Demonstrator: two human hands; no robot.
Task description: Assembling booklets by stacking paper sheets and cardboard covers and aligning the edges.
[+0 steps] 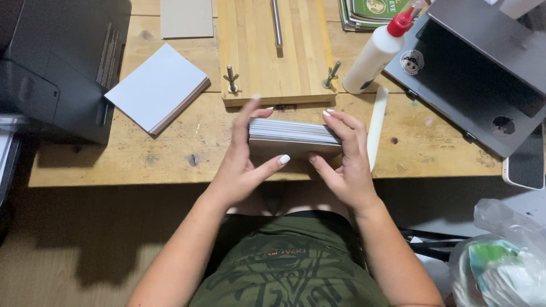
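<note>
Head view, looking straight down: left hand [242, 165] wrapped around the left end of a thick stack of paper sheets [293, 139], thumb pressed on the near face, fingers curled over the far edge. Right hand [344, 162] closed on the right end of the same stack, fingers laid over the top edge, thumb on the near face. Stack held between both hands, edges up, at the near edge of the wooden tabletop [170, 159]; whether resting on it or lifted just clear, cannot tell.

Just beyond the fingertips: a wooden press board [256, 51] with two upright bolts [231, 79] at its near corners and a metal rod [277, 23] lying along its middle. Just right of the right hand: a slim white folding tool [376, 128], lying lengthwise. Beyond that tool: a white glue bottle [375, 57] with a red cap, tilted. Farther right: a grey laptop [483, 79], and a phone [526, 165] at the tabletop's edge. Well left of the left hand: a second pile of white sheets [156, 85], and past it a dark printer [57, 62]. Far beyond, at the top: a grey card [186, 17] and green booklets [369, 11]. Low on the right, off the tabletop: a clear plastic bag [500, 261].
</note>
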